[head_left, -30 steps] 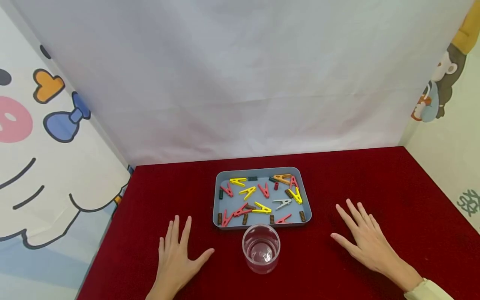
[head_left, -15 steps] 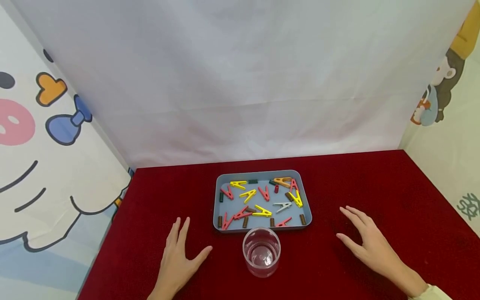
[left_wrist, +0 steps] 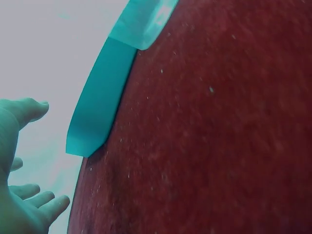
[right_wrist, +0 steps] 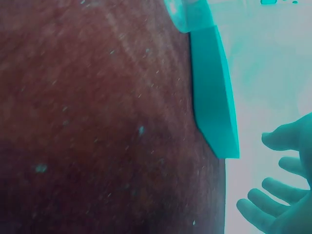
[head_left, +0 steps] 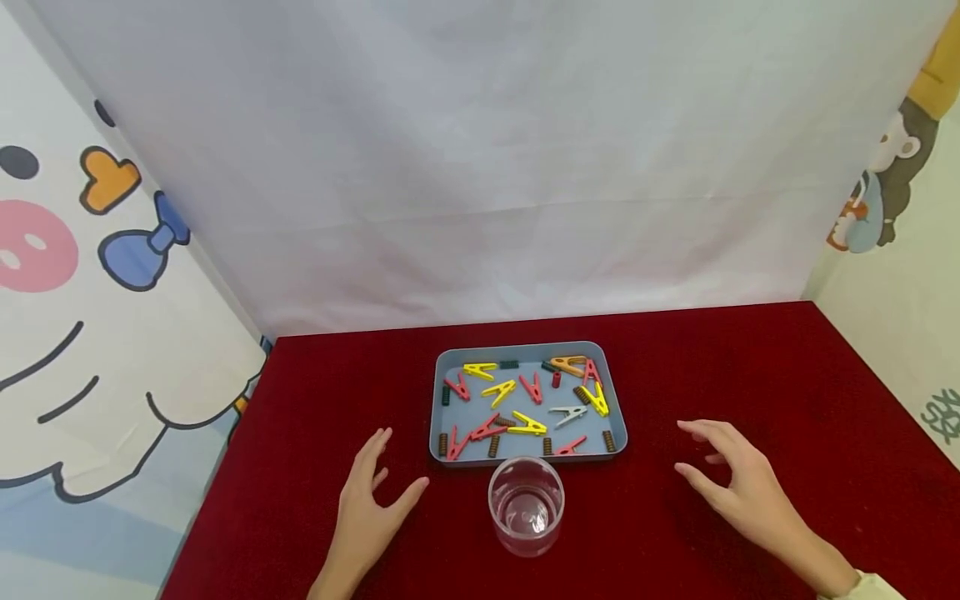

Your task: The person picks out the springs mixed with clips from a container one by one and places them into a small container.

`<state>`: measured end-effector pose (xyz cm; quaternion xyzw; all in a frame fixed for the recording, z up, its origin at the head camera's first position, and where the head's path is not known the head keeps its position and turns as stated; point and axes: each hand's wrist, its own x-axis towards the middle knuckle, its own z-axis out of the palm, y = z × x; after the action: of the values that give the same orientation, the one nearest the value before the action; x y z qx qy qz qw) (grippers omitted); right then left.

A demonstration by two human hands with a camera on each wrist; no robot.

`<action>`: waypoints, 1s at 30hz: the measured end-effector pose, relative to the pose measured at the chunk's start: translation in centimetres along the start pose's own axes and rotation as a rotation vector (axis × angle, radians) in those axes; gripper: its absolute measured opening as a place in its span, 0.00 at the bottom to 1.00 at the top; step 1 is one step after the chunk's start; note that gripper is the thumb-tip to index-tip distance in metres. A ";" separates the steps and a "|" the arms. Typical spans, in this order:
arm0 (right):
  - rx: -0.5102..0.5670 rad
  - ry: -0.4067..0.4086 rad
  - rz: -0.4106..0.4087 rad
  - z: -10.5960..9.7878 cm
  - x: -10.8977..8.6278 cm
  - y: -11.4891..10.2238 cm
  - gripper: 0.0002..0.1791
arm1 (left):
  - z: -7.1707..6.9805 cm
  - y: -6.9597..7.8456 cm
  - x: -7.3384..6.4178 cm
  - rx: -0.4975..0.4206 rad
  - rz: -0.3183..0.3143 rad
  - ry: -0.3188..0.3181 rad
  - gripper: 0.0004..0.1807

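Observation:
A blue-grey tray [head_left: 517, 457] lies on the red cloth, scattered with plastic clip halves and small coil springs. Among them are a yellow clip half [head_left: 527, 423], a red one, a white clip half [head_left: 569, 413] and an orange clip half [head_left: 567, 364]. In front of the tray stands a clear round cup [head_left: 526, 533]. My left hand [head_left: 367, 512] hovers left of the cup, fingers loosely bent, holding nothing. To the right, my right hand [head_left: 738, 487] hangs over the cloth with relaxed fingers and thumb apart. Both wrist views show the tray's side wall [left_wrist: 100, 97] beyond the fingers.
The red cloth [head_left: 360, 375] covers the table, with a white curtain [head_left: 525, 167] behind it. Cartoon-printed panels flank it, a pig print [head_left: 37, 246] at the left and a figure [head_left: 877, 200] at the right.
Both hands' fingers have gone from spread out to more bent. The left hand has shifted slightly right. Cup and tray stay put; the head view has tilted a little.

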<state>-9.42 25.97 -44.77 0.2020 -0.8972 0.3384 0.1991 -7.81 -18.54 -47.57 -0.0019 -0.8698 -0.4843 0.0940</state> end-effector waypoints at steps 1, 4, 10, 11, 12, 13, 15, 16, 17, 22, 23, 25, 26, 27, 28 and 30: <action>0.012 0.000 0.003 0.0 0.1 -0.1 0.30 | 0.1 0.0 0.0 -0.023 0.004 0.001 0.43; 0.032 -0.004 0.000 0.0 0.5 -0.5 0.29 | 0.3 0.3 0.2 -0.082 0.003 0.001 0.41; 0.074 -0.019 -0.015 0.1 1.2 -1.2 0.28 | 0.3 2.6 0.3 -0.178 -0.032 -0.012 0.39; 0.083 -0.021 -0.017 0.2 1.3 -1.2 0.27 | 0.2 3.1 0.3 -0.189 -0.036 -0.013 0.39; 0.092 -0.024 -0.021 0.2 1.4 -1.3 0.27 | 0.2 3.5 0.4 -0.196 -0.039 -0.013 0.39; 0.098 -0.027 -0.026 0.3 1.5 -1.4 0.26 | 0.2 3.8 0.4 -0.201 -0.037 -0.012 0.38; 0.109 -0.025 -0.041 0.4 1.6 -1.6 0.25 | 0.2 3.9 0.5 -0.213 -0.032 -0.011 0.37; 0.117 -0.023 -0.043 0.5 1.7 -1.7 0.24 | 0.3 3.9 0.6 -0.218 -0.025 -0.010 0.37; 0.124 -0.020 -0.046 0.6 1.7 -1.8 0.24 | 0.4 3.9 0.7 -0.225 -0.015 -0.009 0.36; 0.142 -0.012 -0.050 1.1 2.1 -2.4 0.23 | 1.0 2.5 1.2 -0.252 0.000 -0.003 0.35; 0.144 -0.015 -0.052 1.1 2.2 -2.5 0.23 | 1.1 2.0 1.3 -0.253 -0.005 0.000 0.35; 0.146 -0.022 -0.054 1.3 2.4 -2.6 0.23 | 1.5 0.9 1.6 -0.258 -0.007 0.004 0.35; 0.148 -0.023 -0.056 1.4 2.5 -2.7 0.23 | 1.7 0.4 1.7 -0.259 -0.007 0.006 0.35; 0.149 -0.026 -0.055 1.4 2.6 -2.7 0.23 | 1.8 0.0 1.8 -0.259 -0.009 0.006 0.35; 0.149 -0.030 -0.054 1.5 2.7 -2.8 0.23 | 1.9 -0.2 1.8 -0.260 -0.009 0.004 0.36; 0.152 -0.035 -0.053 1.7 2.9 -2.8 0.22 | 2.1 -0.4 2.0 -0.265 -0.009 -0.004 0.36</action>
<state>-10.79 22.19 -43.04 0.2461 -0.8666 0.3966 0.1765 -10.11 -17.16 -48.66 -0.0114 -0.7984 -0.5955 0.0887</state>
